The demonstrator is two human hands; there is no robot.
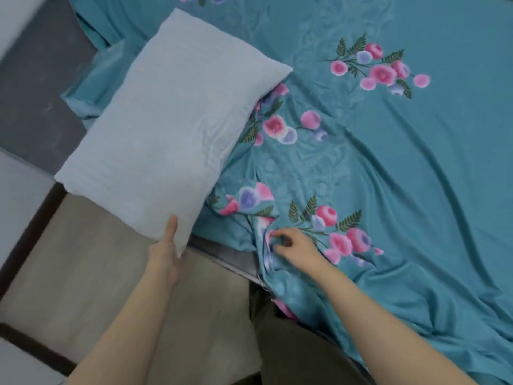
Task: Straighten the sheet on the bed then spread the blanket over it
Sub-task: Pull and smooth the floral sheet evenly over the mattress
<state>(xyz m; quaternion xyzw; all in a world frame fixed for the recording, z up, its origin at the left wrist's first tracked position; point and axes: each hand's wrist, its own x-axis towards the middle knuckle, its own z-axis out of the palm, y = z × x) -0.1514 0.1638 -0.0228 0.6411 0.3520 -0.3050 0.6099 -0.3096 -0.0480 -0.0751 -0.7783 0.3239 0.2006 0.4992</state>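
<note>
Two bare hands work at the near edge of the bed (pixel 230 255), where a strip of grey mattress lies uncovered at about 6 o'clock. A teal sheet (pixel 416 162) printed with pink and lilac flowers covers the rest of the bed, filling the view from 12 o'clock round to 5 o'clock. It is loose and creased, with long folds running toward the near edge and a bunched knot of fabric close to the middle of that edge.

The right hand (pixel 291 245) sits on that knot, its grip clamped on the sheet: the fingers are curled into the cloth and pinch a fold of it between fingertips and thumb.

A pale grey pillow (pixel 166 129) lies at 10 o'clock, set on a slant. Its far corner rests on the sheet, and its near end hangs out past the bed over the beige floor (pixel 97 259). The left hand (pixel 166 245) is against the pillow's nearest corner at about 7 o'clock, the visible fingers laid straight up along its edge. The hand is blurred, so I cannot tell whether its grip is closed round that corner or only pressed flat to it.

Dark trousers (pixel 299 351) show at 6 o'clock, touching the hanging edge of the sheet.
</note>
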